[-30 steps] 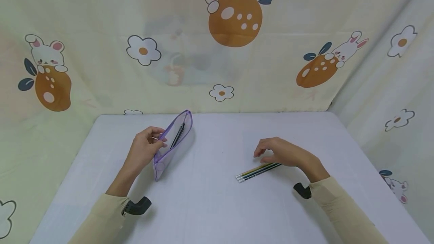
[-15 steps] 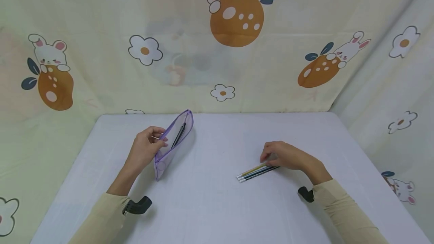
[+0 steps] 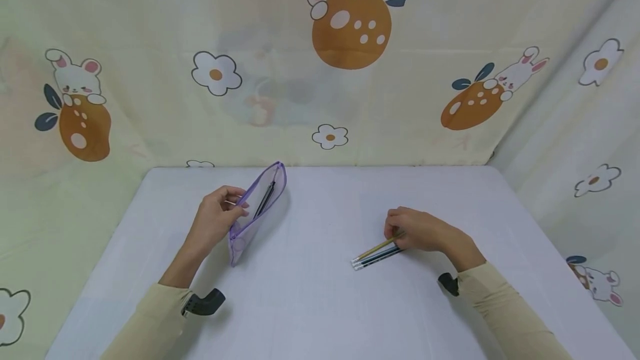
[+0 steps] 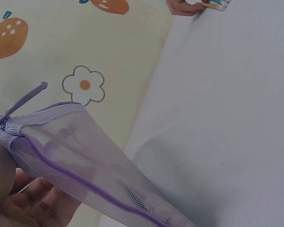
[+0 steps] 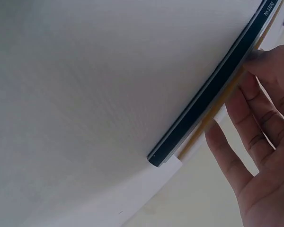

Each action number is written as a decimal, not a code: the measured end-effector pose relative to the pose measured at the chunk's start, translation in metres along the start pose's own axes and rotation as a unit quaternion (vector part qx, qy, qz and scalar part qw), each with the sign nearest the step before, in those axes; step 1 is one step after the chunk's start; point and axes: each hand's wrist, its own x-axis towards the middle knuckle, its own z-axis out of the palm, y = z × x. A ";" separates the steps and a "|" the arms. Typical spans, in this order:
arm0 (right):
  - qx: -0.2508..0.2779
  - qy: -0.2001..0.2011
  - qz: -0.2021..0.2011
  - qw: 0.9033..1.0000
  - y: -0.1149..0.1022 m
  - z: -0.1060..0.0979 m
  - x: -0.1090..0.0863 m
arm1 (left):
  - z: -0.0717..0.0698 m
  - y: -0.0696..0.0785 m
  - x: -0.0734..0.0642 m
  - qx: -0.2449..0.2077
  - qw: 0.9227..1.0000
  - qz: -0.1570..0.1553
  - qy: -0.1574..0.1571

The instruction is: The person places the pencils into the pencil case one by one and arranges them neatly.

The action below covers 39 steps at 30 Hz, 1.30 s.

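Observation:
A purple-edged mesh pencil pouch (image 3: 241,246) stands tilted on the left of the table, its zipped mouth spread apart. My left hand (image 3: 215,216) grips the near side of that mouth, fingers partly inside. Dark pens (image 3: 264,200) show through the mesh inside it. On the right, my right hand (image 3: 425,229) pinches a yellow pencil (image 3: 376,249) between thumb and fingers, its hand end raised a little. Dark green pencils (image 3: 379,258) lie right beside it; the right wrist view shows printing on one dark pencil (image 5: 208,90). White eraser ends point left.
A white table (image 3: 310,304) carries everything. Behind it hangs a cream curtain (image 3: 280,143) with rabbit and flower prints, and another covers the right side. A black wrist camera (image 3: 204,303) sits at the left cuff, another (image 3: 448,284) at the right.
My right hand has come down to the pencils and taken hold of the yellow one, whose near-hand end has risen from the dark ones. The left hand and pouch stay put.

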 end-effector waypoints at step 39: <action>0.012 0.174 -0.044 0.984 -0.016 -0.028 0.024 | 0.002 0.001 0.000 0.013 1.000 -0.003 0.002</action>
